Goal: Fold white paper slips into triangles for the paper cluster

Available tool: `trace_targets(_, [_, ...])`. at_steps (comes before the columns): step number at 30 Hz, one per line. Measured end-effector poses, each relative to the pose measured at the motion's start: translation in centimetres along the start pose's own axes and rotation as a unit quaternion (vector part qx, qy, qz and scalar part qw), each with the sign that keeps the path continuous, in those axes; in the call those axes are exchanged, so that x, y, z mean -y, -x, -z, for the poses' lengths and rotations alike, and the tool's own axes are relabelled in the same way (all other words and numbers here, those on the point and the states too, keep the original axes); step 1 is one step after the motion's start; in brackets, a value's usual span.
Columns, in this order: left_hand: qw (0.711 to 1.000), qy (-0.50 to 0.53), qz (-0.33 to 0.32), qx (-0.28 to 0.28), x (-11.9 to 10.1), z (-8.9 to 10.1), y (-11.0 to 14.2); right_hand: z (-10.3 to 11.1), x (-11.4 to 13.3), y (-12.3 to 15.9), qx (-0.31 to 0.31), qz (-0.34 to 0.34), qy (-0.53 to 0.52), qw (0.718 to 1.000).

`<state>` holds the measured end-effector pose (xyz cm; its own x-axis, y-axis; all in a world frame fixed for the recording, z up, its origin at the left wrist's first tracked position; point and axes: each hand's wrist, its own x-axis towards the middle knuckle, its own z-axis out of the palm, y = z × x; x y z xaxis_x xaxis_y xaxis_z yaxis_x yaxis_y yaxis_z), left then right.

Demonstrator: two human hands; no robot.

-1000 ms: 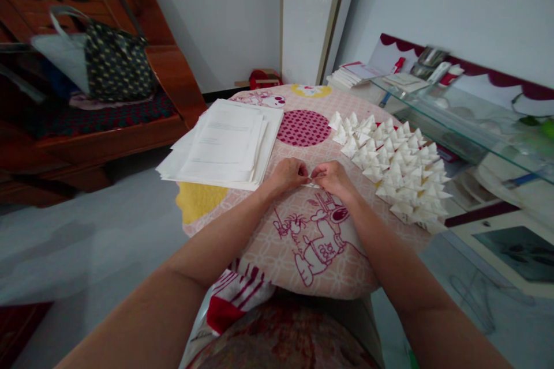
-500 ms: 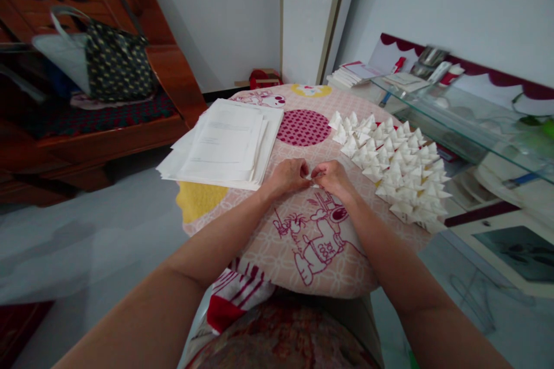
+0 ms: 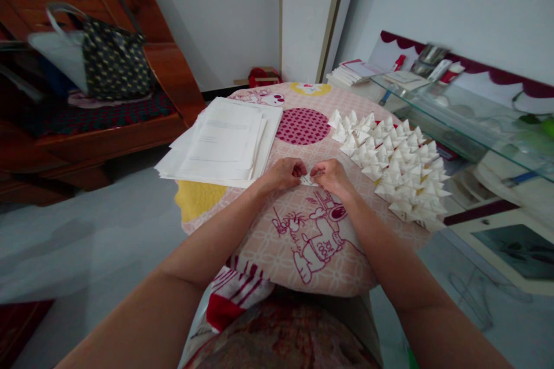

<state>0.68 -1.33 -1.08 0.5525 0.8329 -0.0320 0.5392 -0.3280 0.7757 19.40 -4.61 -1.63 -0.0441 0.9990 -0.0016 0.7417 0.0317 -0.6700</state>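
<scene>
Over the middle of a cushioned surface with a pink patterned cover [image 3: 255, 236], my left hand [image 3: 285, 174] and my right hand [image 3: 331, 176] face each other. Between their fingertips is a small folded piece of white paper [image 3: 309, 180] with some print on it. Both hands are closed, pinching the paper from either side; the fingers partly hide its ends. To the right stand several rows of pointed folded paper pieces [image 3: 389, 155], white and close together. At the left lies a stack of loose printed sheets [image 3: 225, 138].
A glass shelf [image 3: 467, 127] with cups and small items runs along the right wall. On the left, a wooden bench [image 3: 186, 81] carries a dark patterned bag [image 3: 115, 60]. A red and white striped cloth [image 3: 236, 294] hangs at the near edge, by my lap.
The paper between my hands now shows wider and flatter, with its print visible. Both hands stay in nearly the same place, and the view has shifted slightly.
</scene>
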Motion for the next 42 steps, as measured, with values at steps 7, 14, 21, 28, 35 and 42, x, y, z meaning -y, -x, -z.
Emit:
trace_targets(7, [0.994,0.104,0.002,0.045,1.0,0.8,0.4,0.0,-0.3,0.1,0.008,-0.003,-0.024,1.0])
trace_targets(14, [0.991,0.122,0.01,0.05,1.2,2.0,0.2,0.3,-0.2,0.6,0.014,-0.027,-0.027,0.999])
trace_targets(21, [0.994,-0.104,-0.021,0.016,-0.9,0.5,-0.7,0.4,0.3,0.6,0.027,-0.055,-0.063,0.996])
trace_targets(28, [0.994,-0.103,-0.011,0.023,-1.2,0.4,-1.2,1.6,0.8,1.2,0.061,-0.101,-0.227,0.967])
trace_targets(35, [0.997,0.058,-0.037,-0.022,-1.0,2.3,-3.4,4.0,0.4,-1.9,-0.001,-0.032,-0.242,0.97])
trace_targets(42, [0.982,0.151,-0.041,-0.103,0.5,0.8,-4.1,1.6,-1.2,-3.2,-0.165,-0.017,-0.151,0.974])
